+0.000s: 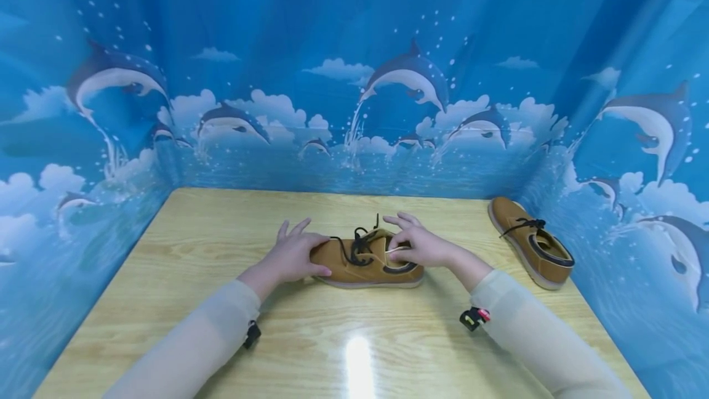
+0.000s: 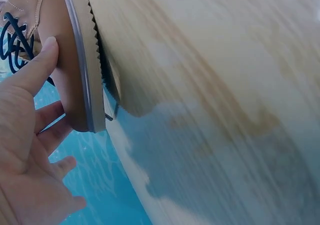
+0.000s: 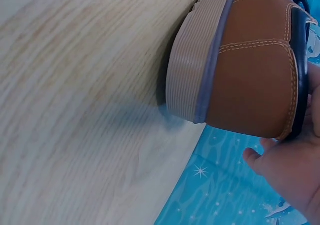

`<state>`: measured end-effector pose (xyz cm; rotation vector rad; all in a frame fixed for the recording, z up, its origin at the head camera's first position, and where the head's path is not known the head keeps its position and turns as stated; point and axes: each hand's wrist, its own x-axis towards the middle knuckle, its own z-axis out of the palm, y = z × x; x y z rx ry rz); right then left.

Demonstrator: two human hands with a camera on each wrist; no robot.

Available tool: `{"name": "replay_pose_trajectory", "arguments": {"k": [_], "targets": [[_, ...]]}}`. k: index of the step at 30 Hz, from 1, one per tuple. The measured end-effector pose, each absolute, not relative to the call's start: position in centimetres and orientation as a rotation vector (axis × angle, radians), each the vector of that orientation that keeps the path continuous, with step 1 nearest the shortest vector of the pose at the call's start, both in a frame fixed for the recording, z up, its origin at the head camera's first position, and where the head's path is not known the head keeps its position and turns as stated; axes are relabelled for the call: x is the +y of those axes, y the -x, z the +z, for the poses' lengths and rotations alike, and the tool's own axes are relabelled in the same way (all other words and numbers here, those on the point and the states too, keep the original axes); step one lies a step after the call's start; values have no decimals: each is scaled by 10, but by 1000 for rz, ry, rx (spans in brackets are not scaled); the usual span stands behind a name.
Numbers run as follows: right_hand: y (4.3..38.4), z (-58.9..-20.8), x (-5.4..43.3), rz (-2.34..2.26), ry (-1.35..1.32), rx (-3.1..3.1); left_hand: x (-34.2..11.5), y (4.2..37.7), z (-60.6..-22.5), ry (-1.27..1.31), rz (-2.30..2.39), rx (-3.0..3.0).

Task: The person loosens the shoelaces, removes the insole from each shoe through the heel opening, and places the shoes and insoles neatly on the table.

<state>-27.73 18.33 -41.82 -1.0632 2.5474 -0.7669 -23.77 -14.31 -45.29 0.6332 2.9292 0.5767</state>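
A brown lace-up shoe (image 1: 346, 266) with black laces and a pale sole lies sideways on the table, toe to the left. My left hand (image 1: 293, 254) grips its toe, thumb on the near side and fingers on the far side; the left wrist view shows the thumb pressed against the brown upper (image 2: 70, 85). At the shoe's opening, the thumb and index finger of my right hand (image 1: 418, 246) pinch a thin, pale-edged piece; I cannot tell whether it is an insole or the tongue. The heel (image 3: 255, 90) fills much of the right wrist view, beside that hand.
A matching brown shoe (image 1: 532, 245) stands at the table's right edge, its laces tied. Behind and at both sides of the wooden table (image 1: 221, 220) hangs a blue curtain (image 1: 310, 29) printed with dolphins.
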Motion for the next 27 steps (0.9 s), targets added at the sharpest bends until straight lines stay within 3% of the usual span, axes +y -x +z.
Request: {"name": "replay_pose_trajectory", "arguments": {"k": [27], "targets": [[287,-409,199,-1305,705,2354,-139,235,-444,-570,578,2905]]}}
